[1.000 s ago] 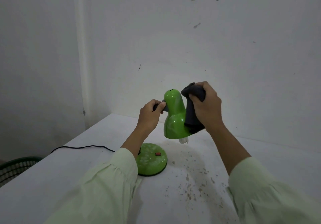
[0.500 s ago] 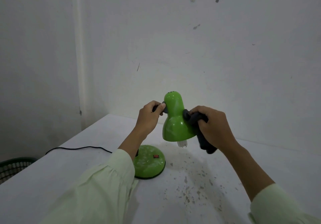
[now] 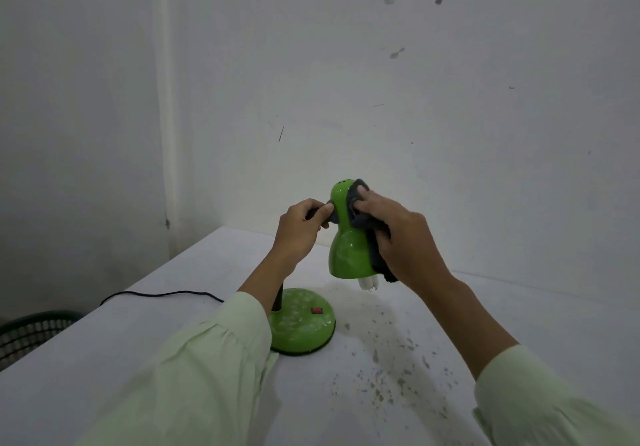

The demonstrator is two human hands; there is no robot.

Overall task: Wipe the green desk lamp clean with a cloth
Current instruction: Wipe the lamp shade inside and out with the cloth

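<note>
A white surface (image 3: 519, 324) is seen in the corner of the room. The round green lamp base (image 3: 304, 328) is set on it. A black cord (image 3: 162, 294) is laid across it. Small dirty specks (image 3: 398, 369) are scattered beside the base.

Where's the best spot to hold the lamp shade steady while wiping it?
Probably at the dark neck joint on the shade's left, coming from the left, as the left hand pinches it now. The joint is narrow enough for fingertips, and this leaves the shade's right side free for the right hand pressing the cloth there.
</note>
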